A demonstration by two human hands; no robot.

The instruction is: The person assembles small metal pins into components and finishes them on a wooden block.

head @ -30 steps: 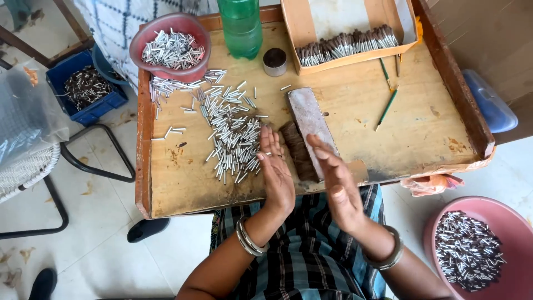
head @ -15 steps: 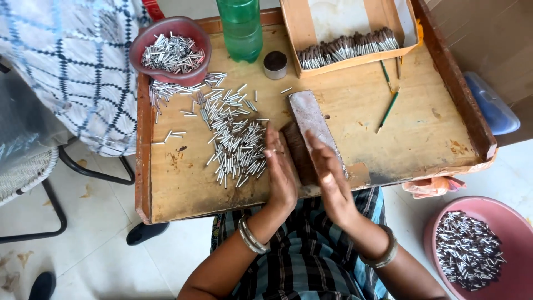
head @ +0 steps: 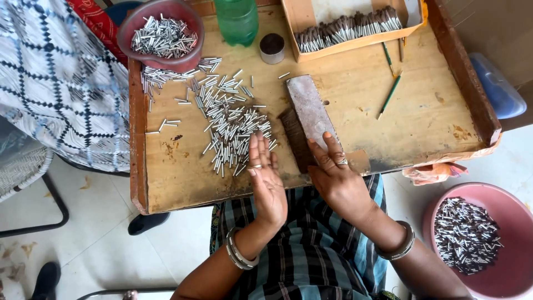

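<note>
Looking down from my head camera, I am sitting at the low wooden table (head: 166, 189) with its raised rim pulled over my lap, so everything is staying within reach and nothing is rolling off the edge.

My left hand (head: 267, 180) is standing on edge, fingers straight and together, grasping nothing; its outer side is pressing against the near end of the loose heap of small silver tubes (head: 230, 130), as if walling them in so they are lining up rather than scattering.

My right hand (head: 336, 178) is lying flat and released, fingers spread, its fingertips resting on the near end of the flat grey block (head: 308, 111). Between my two hands a dark ridged strip (head: 293, 139) is lying just beside the block.

More tubes are trailing up the table toward the maroon bowl (head: 191, 55), which is sitting on the far left corner, heaped with the same pieces. A green bottle (head: 237, 21) and a small dark-topped pot (head: 272, 47) are standing behind the heap.

A shallow cardboard tray (head: 355, 47) at the far edge is holding a row of tubes packed side by side. A green stick (head: 390, 95) is lying apart to the right.

Down by my right knee, a pink basin (head: 508, 194) on the floor is catching a pile of darker pieces.
</note>
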